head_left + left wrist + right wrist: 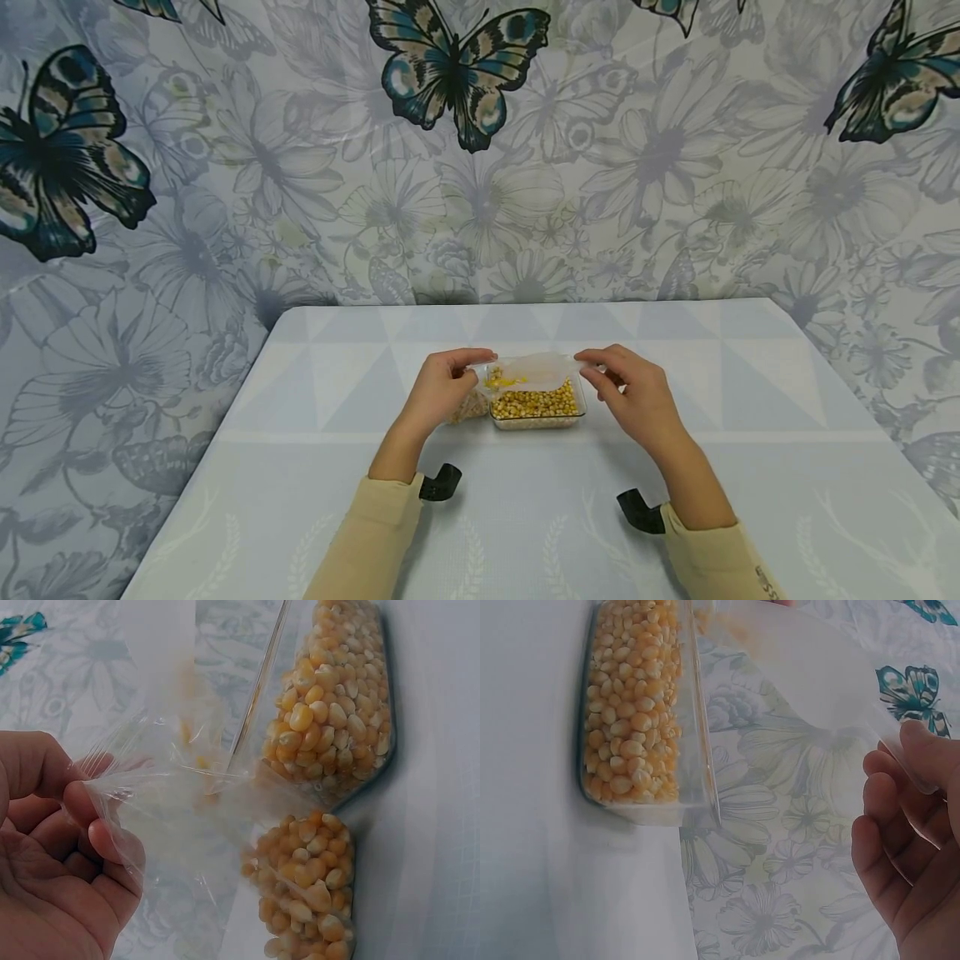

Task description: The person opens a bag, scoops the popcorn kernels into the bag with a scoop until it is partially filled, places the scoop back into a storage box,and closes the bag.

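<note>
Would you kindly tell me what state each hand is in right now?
Left hand: holding, pinching the edge of the clear plastic bag.
Right hand: holding, gripping the narrow end of the translucent scoop.

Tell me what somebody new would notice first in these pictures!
Probably the big dark butterfly high in the middle of the flowery wall. Next, the yellow corn in the clear box on the table, with a bag of more corn on its left. The left hand pinches the bag, and the right hand holds a cloudy plastic piece over the box.
</note>
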Demonstrator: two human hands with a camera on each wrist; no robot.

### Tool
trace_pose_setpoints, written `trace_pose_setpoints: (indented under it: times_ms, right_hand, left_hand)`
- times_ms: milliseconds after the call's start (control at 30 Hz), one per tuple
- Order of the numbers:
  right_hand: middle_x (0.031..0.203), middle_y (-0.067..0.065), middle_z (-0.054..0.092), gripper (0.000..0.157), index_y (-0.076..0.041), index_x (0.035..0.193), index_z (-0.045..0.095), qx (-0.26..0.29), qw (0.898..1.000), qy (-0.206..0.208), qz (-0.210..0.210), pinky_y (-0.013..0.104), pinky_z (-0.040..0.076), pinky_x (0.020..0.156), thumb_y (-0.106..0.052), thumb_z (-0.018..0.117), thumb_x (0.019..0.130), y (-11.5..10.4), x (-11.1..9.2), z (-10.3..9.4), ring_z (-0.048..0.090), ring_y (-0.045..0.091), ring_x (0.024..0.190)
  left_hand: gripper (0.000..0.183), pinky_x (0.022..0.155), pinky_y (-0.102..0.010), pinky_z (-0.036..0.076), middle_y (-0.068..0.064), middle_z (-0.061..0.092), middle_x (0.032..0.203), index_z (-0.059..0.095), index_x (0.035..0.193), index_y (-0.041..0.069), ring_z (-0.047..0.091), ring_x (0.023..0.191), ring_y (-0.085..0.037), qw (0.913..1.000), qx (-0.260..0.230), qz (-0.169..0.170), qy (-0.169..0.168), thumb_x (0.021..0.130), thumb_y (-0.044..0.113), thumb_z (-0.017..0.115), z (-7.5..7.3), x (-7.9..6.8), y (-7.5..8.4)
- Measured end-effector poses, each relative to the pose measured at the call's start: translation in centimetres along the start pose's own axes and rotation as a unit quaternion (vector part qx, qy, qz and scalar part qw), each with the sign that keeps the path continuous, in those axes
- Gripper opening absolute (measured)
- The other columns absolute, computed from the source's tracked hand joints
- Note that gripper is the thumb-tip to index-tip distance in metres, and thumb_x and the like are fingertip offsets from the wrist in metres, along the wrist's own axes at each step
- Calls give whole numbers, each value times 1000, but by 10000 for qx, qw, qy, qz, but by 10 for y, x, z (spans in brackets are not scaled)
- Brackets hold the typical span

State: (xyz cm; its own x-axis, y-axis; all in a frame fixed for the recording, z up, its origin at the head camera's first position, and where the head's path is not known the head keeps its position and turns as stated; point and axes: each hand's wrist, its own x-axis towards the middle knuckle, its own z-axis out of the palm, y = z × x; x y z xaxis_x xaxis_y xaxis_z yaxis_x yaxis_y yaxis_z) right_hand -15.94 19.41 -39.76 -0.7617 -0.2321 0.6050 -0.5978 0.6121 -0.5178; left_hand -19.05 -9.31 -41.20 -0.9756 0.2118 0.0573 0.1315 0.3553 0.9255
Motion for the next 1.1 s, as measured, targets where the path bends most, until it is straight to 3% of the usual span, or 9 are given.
trace_pose_setpoints:
  times_ms: [333, 600, 1100]
  right_hand:
    - [83, -5, 65, 24, -9, 109, 74, 40, 10000, 80, -42, 13, 41, 52, 0, 73, 87, 0, 1, -2, 52, -1, 56]
    - [84, -6, 65, 23, -11, 110, 74, -31, 10000, 45, 62, 14, 42, 52, -2, 72, 88, -1, 0, -3, 54, 1, 57]
    - [86, -4, 66, 24, -14, 111, 74, -26, 9996, 86, 253, 19, 44, 51, -3, 71, 90, -1, 1, -5, 54, 2, 58]
  left_hand:
    - [42, 46, -24, 29, 0, 69, 128, 75, 119, 24, 28, 47, -12, 10000, -22, 37, 73, 94, 3, 48, -1, 0, 0]
    - [37, 45, -24, 29, 2, 72, 120, 77, 115, 26, 27, 45, -12, 9984, 81, -76, 563, 97, 7, 50, 0, 0, 1]
    - [39, 42, -23, 24, 2, 75, 112, 77, 113, 24, 22, 40, -9, 9963, -36, 55, 862, 97, 5, 47, -1, -1, 1]
